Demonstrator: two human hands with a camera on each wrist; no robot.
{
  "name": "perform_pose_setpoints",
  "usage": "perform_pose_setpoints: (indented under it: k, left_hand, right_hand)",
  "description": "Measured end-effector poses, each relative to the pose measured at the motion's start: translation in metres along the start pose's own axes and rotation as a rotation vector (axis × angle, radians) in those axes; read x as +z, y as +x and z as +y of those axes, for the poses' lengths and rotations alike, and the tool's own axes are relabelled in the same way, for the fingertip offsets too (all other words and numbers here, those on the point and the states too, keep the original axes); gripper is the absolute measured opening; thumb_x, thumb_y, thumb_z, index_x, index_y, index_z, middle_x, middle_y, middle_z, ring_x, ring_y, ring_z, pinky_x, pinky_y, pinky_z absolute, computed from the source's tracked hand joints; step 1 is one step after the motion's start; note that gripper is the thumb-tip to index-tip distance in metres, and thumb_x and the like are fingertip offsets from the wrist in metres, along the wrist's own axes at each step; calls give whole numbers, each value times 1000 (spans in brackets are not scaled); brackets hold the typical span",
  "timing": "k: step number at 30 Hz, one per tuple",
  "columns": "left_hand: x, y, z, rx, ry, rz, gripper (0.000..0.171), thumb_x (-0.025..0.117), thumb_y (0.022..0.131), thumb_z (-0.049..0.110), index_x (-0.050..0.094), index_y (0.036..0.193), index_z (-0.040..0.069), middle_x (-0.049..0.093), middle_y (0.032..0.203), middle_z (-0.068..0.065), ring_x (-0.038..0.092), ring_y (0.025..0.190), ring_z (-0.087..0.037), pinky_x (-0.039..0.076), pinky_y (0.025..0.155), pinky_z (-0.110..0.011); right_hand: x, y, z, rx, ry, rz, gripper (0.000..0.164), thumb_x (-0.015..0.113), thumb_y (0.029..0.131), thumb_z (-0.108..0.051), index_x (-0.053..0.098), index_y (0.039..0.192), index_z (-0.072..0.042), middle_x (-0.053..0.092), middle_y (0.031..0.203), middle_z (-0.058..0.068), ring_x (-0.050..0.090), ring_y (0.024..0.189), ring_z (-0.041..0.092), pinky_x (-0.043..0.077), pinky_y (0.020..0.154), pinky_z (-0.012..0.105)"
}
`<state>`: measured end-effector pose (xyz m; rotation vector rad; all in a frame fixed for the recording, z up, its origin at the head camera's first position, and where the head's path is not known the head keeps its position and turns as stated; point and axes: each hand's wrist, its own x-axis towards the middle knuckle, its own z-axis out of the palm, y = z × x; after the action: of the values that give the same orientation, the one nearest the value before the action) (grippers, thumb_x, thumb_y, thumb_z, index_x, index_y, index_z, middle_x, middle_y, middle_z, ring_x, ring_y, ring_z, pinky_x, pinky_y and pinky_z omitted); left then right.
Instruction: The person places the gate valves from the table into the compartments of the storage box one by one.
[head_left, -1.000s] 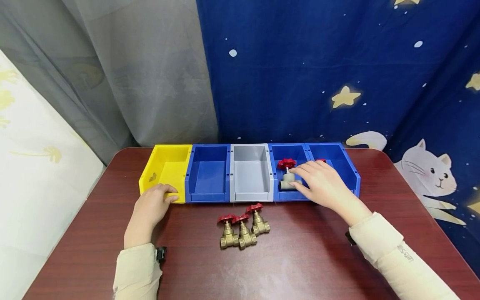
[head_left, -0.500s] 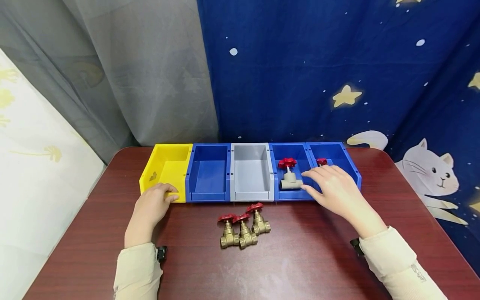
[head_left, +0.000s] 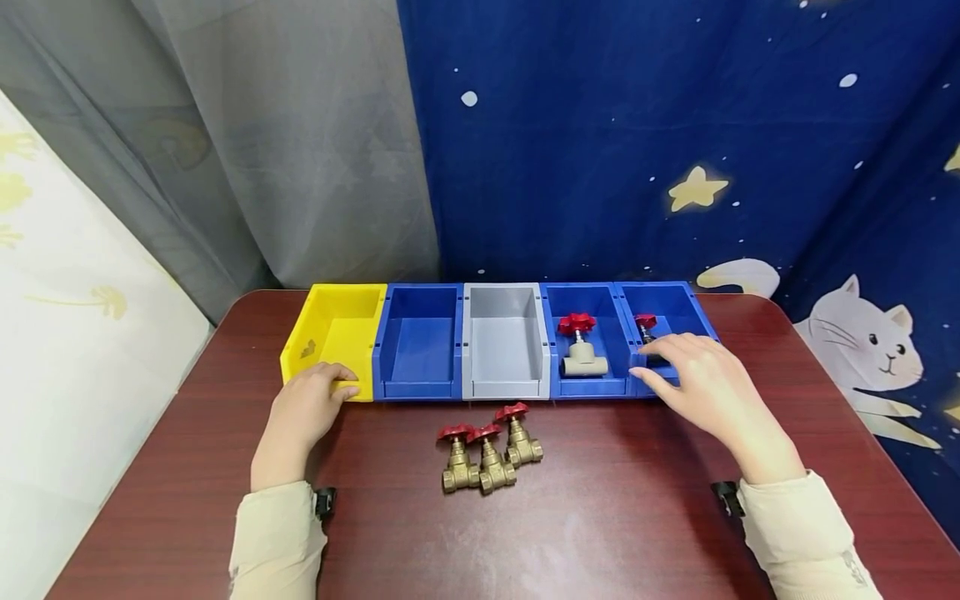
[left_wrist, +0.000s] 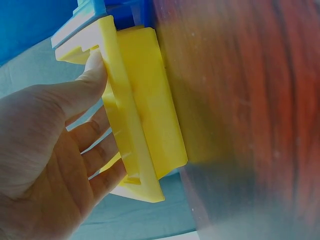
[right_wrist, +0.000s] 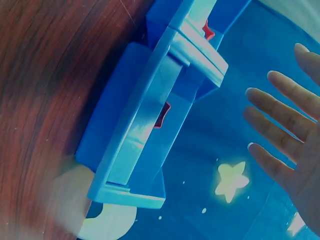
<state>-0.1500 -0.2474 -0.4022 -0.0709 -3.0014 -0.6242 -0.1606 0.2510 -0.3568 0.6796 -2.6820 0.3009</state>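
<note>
My left hand (head_left: pixel 303 417) grips the front edge of a yellow bin (head_left: pixel 347 312) at the left end of the row; in the left wrist view its thumb lies along the rim and the fingers reach inside. Fingers spread and holding nothing, my right hand (head_left: pixel 708 387) hovers at the front of the rightmost blue bin (head_left: pixel 678 298). In that bin is a valve with a red handwheel (head_left: pixel 645 321) and a dark body, partly hidden by the hand. A light grey valve (head_left: pixel 585 361) with a red handwheel stands in the neighbouring blue bin (head_left: pixel 618 358).
Three brass valves (head_left: pixel 491 471) with red handwheels lie in a cluster on the dark red table (head_left: pixel 570 517), in front of the grey bin (head_left: pixel 506 389). Another blue bin (head_left: pixel 417 389) sits between the yellow and grey ones. Curtains (head_left: pixel 570 150) hang behind the row.
My right hand has drawn away from the grey valve, moving right and toward me, and more of the dark valve shows. The left hand stays on the yellow bin.
</note>
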Motion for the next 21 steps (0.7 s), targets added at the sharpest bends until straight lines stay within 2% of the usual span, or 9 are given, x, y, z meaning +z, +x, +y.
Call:
perform_pose_setpoints:
  k: [4, 13, 21]
  left_hand:
    - [1, 0, -1, 3, 6, 4, 21, 70, 93, 21, 70, 106, 5, 67, 106, -17, 60, 99, -39, 46, 89, -59]
    - [1, 0, 0, 9, 3, 4, 20, 71, 92, 20, 70, 105, 4, 67, 104, -17, 60, 98, -39, 46, 89, -59]
    - [0, 0, 0, 9, 3, 6, 21, 70, 93, 20, 69, 105, 4, 66, 104, -18, 59, 97, -39, 46, 89, -59]
  right_hand:
    - [1, -3, 5, 40, -5, -5, 26, 76, 87, -26, 73, 104, -7, 71, 101, 15, 64, 96, 35, 48, 88, 55]
    - [-2, -13, 13, 218, 30, -133, 29, 70, 92, -28, 72, 106, -2, 68, 107, 22, 63, 98, 41, 48, 86, 60]
    - [3, -15, 19, 254, 48, -171, 34, 69, 92, -30, 69, 112, -1, 67, 112, 24, 61, 102, 43, 47, 88, 62]
